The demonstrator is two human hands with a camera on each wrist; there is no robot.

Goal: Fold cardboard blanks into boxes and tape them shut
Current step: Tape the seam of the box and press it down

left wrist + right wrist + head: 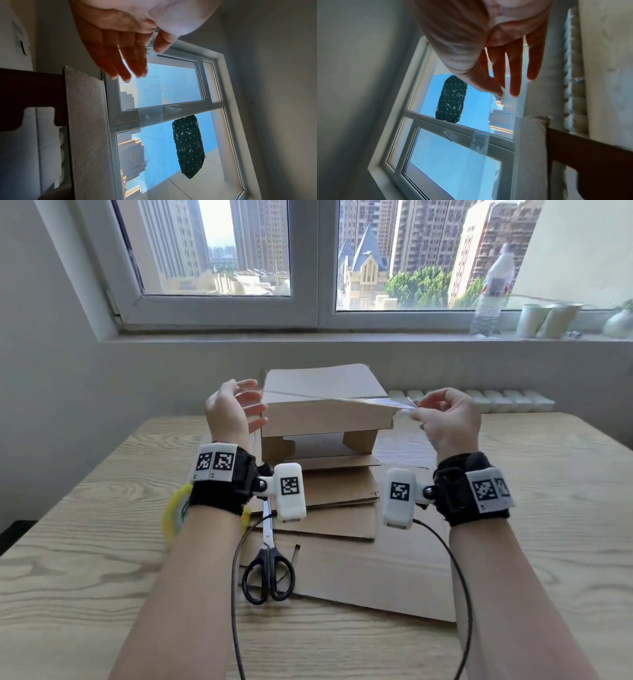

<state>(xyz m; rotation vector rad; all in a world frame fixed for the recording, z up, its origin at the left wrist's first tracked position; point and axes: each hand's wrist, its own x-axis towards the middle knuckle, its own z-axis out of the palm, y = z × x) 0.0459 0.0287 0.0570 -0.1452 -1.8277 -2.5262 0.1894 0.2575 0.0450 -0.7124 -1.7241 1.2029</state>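
A folded brown cardboard box (325, 416) stands on flat blanks at the far middle of the table, with its lower flaps loose. A clear tape strip (370, 401) stretches just above the box top between my hands. My right hand (412, 409) pinches the tape's right end past the box's right edge. My left hand (251, 392) is at the box's left side, fingers straight and spread, with the tape's left end between thumb and forefinger. The left wrist view shows the left hand (147, 62), the tape (150, 115) and the box (85, 121). The right wrist view shows the pinching right hand (505, 93), the tape (481, 142) and the box (529, 148).
Black-handled scissors (269, 573) lie on the stacked flat blanks (342, 570) in front of the box. A yellow tape roll (174, 511) sits under my left wrist on the wooden table (85, 542). A water bottle (493, 289) and cups (548, 320) stand on the windowsill.
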